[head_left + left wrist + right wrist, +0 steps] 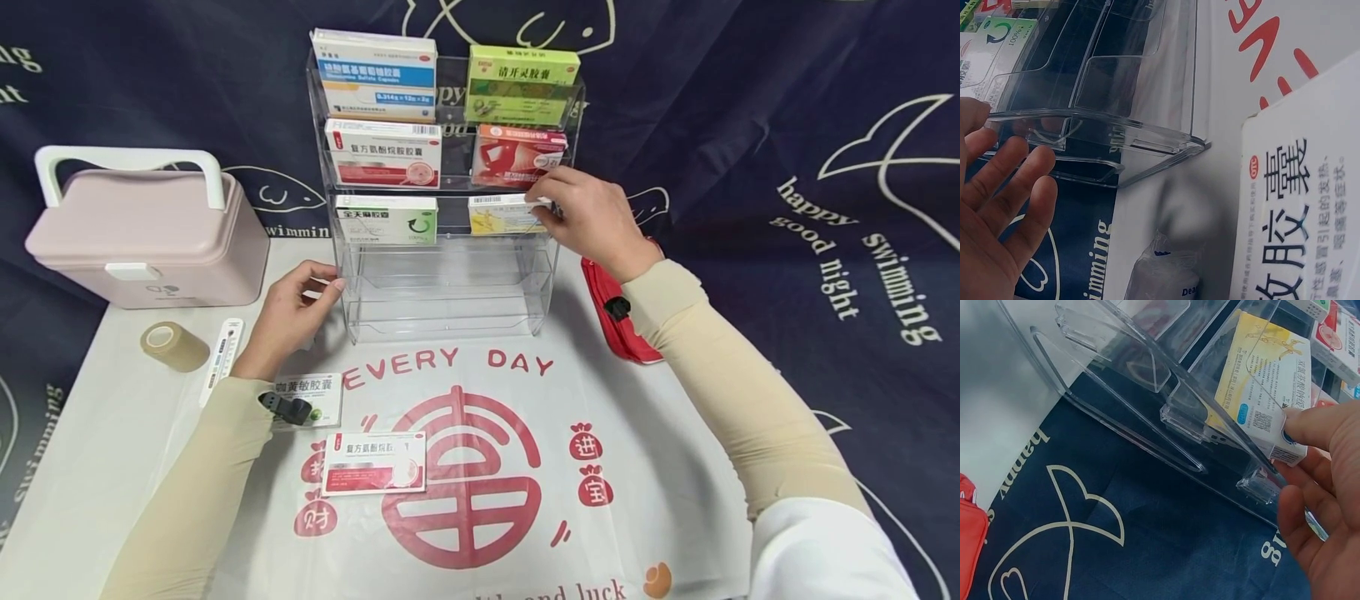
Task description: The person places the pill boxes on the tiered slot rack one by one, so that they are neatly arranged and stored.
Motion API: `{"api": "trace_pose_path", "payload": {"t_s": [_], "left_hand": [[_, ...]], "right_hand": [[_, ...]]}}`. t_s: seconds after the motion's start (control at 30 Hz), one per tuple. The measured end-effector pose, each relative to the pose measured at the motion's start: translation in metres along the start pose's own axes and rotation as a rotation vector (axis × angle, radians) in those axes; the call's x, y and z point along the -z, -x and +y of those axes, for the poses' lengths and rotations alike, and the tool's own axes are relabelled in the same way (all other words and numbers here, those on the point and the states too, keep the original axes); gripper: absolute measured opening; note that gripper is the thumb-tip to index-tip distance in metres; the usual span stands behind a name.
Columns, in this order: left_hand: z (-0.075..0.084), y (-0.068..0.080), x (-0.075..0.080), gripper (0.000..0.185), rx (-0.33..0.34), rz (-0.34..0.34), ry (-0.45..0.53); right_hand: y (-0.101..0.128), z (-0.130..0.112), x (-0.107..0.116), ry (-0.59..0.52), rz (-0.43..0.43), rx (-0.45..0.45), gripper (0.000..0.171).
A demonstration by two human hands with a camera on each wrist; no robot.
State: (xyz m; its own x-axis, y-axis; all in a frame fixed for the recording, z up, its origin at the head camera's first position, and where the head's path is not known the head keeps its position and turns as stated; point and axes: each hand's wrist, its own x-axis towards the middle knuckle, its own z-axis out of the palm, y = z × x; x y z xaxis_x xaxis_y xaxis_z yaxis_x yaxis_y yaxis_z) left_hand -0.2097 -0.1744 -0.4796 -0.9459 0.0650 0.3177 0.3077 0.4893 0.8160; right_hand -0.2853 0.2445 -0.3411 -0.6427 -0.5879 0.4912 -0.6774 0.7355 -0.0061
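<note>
Yellow-and-white medicine box is seated in the third tier, right side, of the clear acrylic rack; its right end is pinched by the right hand. The rack's left edge is touched by the left hand, fingers relaxed. A green-and-white box stands just left of it. A pink case sits far left, two boxes lie near.

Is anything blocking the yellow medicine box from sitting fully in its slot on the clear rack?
Nothing visible does. The right hand pinches the yellow medicine box at its end, already in the third tier of the clear acrylic rack, right of the green-and-white box.
</note>
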Motion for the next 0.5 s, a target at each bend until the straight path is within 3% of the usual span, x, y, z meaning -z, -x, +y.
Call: {"api": "trace_pose_path", "payload": {"t_s": [0.5], "left_hand": [[0.0014, 0.0000, -0.0002, 0.026, -0.003, 0.003, 0.000]], "right_hand": [[-0.0010, -0.0023, 0.0015, -0.023, -0.021, -0.018, 0.014]]}}
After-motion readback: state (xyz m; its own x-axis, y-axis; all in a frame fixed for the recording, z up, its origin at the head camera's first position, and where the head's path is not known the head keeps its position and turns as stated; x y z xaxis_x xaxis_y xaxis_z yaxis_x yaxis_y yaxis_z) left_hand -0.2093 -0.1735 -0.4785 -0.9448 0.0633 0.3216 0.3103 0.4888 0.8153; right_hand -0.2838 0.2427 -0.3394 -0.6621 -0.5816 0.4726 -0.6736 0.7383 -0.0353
